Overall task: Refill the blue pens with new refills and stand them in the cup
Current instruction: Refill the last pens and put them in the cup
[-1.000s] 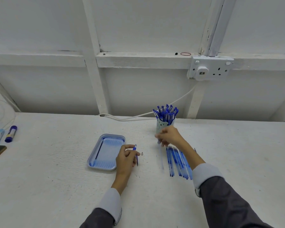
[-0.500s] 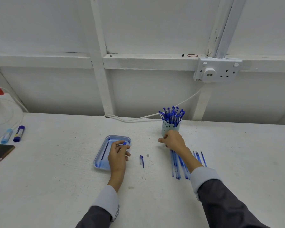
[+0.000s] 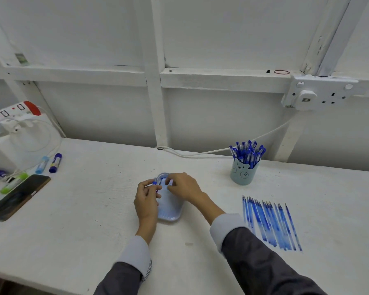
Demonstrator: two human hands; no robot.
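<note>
**Desk:** What's the grip?

**Me:** On my head view, the left hand point(image 3: 146, 201) pinches a blue pen point(image 3: 155, 184) between thumb and fingertips; only a short blue stretch shows. The right hand point(image 3: 182, 186) curls its fingers over the far end of the pale blue tray point(image 3: 168, 212), just beside that pen. I cannot tell whether it holds anything.

**Desk:** How far along are we?

**Me:** I judge well along. The bear-face cup point(image 3: 243, 172) is packed with upright capped pens point(image 3: 248, 154). A row of refills point(image 3: 268, 222) lies on the table point(image 3: 94, 209) to my right, and whether those are new or spent I can't say. The pen in hand is not yet in the cup.

**Desk:** Room to move?

**Me:** There is bare tabletop between tray and cup, so the path to the cup looks open to me. The cup stands near the back wall, with a white cable point(image 3: 200, 153) behind it. The refills lie near the right sleeve, so a careless sweep could scatter them. On the left, a phone point(image 3: 19, 196) and glue sticks point(image 3: 55, 159) sit well apart from the tray. The table's front edge runs under my forearms.
</note>
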